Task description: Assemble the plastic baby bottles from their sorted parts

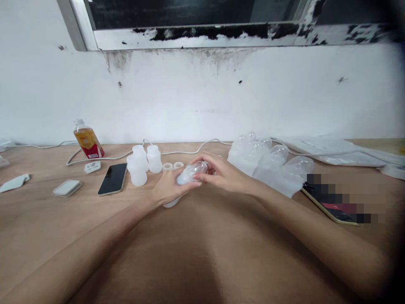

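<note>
Near the middle of the wooden table, my left hand [170, 185] wraps round the lower part of a translucent plastic piece [192, 172]. The fingers of my right hand [218, 172] close on its clear, rounded end from the right. Below my left hand, a white translucent object [172, 202] shows in part. Two translucent rings [167, 166] lie just behind my left hand. To the left, several frosted white containers [138, 171] stand together. Several frosted pieces with clear rounded tops [268, 160] are grouped behind my right forearm.
A phone [113, 179], a small square case [67, 188] and a drink bottle [88, 139] are at the left. A white cable [190, 151] runs along the back by the wall. At the right lie plastic bags [335, 152] and a dark flat item [327, 204], partly pixelated.
</note>
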Demonstrator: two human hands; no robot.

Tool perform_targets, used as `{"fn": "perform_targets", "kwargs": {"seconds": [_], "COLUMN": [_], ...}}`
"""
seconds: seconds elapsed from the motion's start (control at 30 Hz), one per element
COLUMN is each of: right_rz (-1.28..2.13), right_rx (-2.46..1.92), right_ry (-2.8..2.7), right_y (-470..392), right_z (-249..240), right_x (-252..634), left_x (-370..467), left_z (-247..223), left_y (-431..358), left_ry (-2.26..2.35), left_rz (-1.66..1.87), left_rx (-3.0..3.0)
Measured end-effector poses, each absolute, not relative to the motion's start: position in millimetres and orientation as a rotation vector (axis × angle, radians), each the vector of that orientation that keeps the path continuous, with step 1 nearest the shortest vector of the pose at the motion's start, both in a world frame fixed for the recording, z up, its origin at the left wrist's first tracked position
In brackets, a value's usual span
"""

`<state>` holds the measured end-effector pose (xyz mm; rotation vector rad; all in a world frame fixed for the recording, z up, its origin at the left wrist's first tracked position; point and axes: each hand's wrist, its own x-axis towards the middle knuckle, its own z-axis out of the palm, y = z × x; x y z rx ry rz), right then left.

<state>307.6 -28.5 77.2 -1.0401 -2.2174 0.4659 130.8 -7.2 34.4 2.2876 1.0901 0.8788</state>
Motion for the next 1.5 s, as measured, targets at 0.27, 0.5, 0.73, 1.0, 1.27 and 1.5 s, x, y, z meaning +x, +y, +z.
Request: {"fn": "perform_targets", "kwargs": {"seconds": [0.27, 0.5, 0.73, 1.0, 1.27, 1.5], "right_rz": [-0.055, -0.439, -0.121, 1.039, 1.08, 0.619], "right_rx": [-1.509, -1.66, -1.455, -1.306, -1.189, -0.906], "right_ry": [-2.23, -2.42, -2.253, -2.301, -2.294, -2.427], "right_y": [1.0, 17.5, 6.1, -22.1, -25.7, -35.1], "right_z": [69.1, 28.4, 46.4, 54.8, 51.2, 65.7], "right_x": [341.1, 342.6, 333.6, 304.9, 301.2, 299.2], "left_x": [126.9, 128.4, 130.7, 136.0, 130.3, 122.4], "left_z": [33.3, 31.2, 28.2, 25.3, 28.3, 37.7], "left_y": [-7.9, -5.7, -8.4, -16.9, -10.8, -3.7], "left_ry": [1.162, 1.18, 1.203, 1.294, 1.284, 1.217], "left_rz": [0.939, 0.942, 0.882, 0.533, 0.418, 0.462], "left_rx": [2.28, 2.323, 2.311, 2.577, 2.72, 2.515]}}
